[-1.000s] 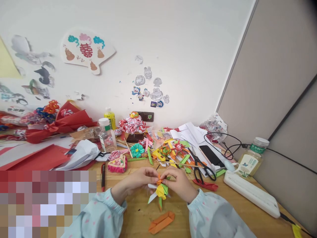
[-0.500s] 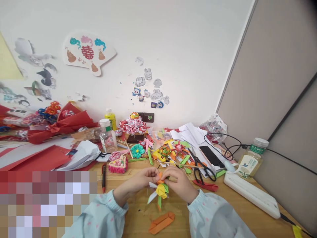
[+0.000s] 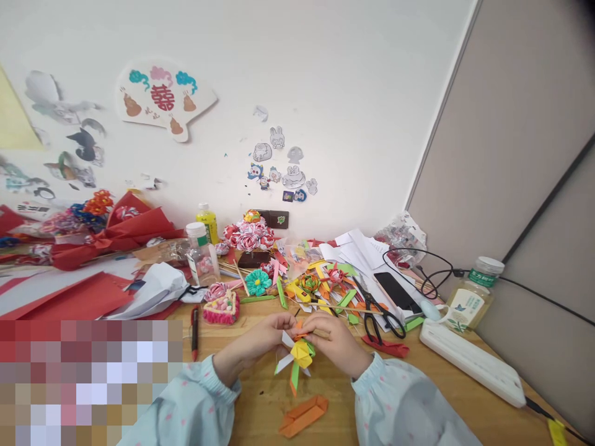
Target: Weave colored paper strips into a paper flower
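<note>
Squarely between hands (image 3: 263, 339), paper flower (image 3: 301, 354), pinched

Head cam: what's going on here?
A person in light blue sleeves holds a yellow, orange, green and white folded paper piece in both hands. The left hand and right hand pinch its top above the wooden desk. An orange folded paper shape lies on the desk, nearer the person. Black scissors and a pile of coloured paper strips lie beyond the hands.
</note>
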Tool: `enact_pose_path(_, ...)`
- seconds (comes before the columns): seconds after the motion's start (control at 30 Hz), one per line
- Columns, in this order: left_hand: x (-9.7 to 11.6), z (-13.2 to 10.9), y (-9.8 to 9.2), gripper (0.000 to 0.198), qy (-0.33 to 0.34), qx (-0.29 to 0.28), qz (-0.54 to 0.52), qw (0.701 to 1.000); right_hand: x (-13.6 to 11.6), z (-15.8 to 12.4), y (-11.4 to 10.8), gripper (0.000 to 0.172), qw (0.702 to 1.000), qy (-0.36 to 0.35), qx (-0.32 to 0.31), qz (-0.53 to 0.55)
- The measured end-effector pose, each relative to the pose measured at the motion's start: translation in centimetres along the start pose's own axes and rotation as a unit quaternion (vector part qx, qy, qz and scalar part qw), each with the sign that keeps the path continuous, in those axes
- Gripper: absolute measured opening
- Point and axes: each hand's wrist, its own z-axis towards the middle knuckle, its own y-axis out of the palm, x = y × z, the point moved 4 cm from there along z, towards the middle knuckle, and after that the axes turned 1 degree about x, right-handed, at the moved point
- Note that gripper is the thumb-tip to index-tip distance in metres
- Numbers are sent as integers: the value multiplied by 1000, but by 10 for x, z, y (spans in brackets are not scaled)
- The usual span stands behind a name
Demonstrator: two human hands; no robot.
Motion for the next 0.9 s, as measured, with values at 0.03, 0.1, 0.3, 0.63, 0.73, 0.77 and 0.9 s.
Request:
enact_pose_path(0.03, 0, 0, -1, 24, 2, 2, 1, 1000, 0, 0, 0, 13, 1000, 3, -1, -1)
enact_pose_path(0.1, -1, 1, -2, 26, 6, 5, 4, 1000, 0, 0, -1, 13, 1000, 7, -2, -2)
enact_pose_path(0.3, 3, 0, -2, 26, 17, 14, 16, 1000, -3, 2, -2, 9, 1000, -3, -6, 1)
enact_pose_path(0.63, 8, -3, -3, 19, 39, 15, 36, 998, -3, -1, 1, 54, 998, -33, -42, -45)
enact_pose_path(0.73, 8, -1, -3, 17, 45, 16, 35, 998, -6, 0, 0, 51, 996, -67, -24, -54)
enact_pose_path(0.77, 8, -1, -3, 16, 46, 17, 34, 998, -7, 0, 0, 49, 995, -72, -16, -59)
enact_pose_path(0.9, 11, -2, -2, 17, 53, 17, 33, 998, -13, 1, -2, 40, 992, -91, -3, -87)
